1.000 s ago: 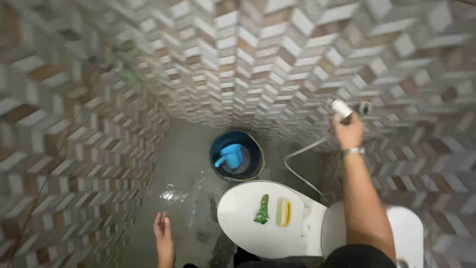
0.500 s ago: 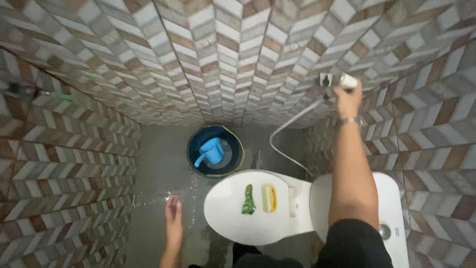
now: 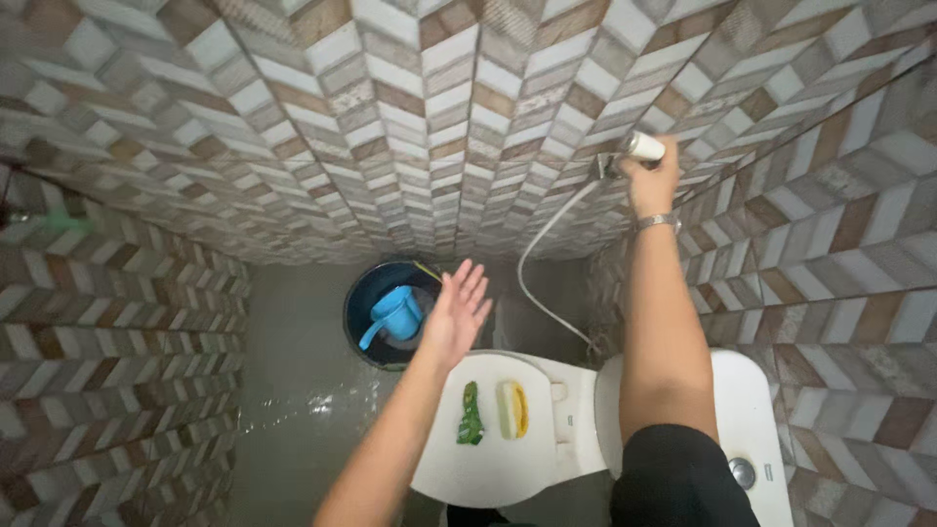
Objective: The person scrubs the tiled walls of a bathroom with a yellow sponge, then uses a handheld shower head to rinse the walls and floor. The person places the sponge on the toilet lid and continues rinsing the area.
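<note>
My right hand (image 3: 652, 181) is raised to the tiled wall and grips a white hand sprayer (image 3: 643, 146) next to its metal wall holder (image 3: 607, 164). The sprayer's white hose (image 3: 535, 256) loops down behind the toilet. My left hand (image 3: 455, 312) is lifted, palm open and fingers spread, above the front of the closed white toilet lid (image 3: 488, 459). It holds nothing. On the lid lie a green scrub pad (image 3: 470, 415) and a yellow and white sponge (image 3: 512, 409).
A dark blue bucket (image 3: 357, 327) with a light blue scoop jug (image 3: 391, 315) in it stands on the wet grey floor (image 3: 303, 390) in the corner. The white cistern (image 3: 756, 429) with a flush button is at right. Chevron-tiled walls close in on three sides.
My left hand rose from low near the floor to above the toilet lid, fingers spread. My right hand carried the sprayer up to the wall holder. The view tilted upward.
</note>
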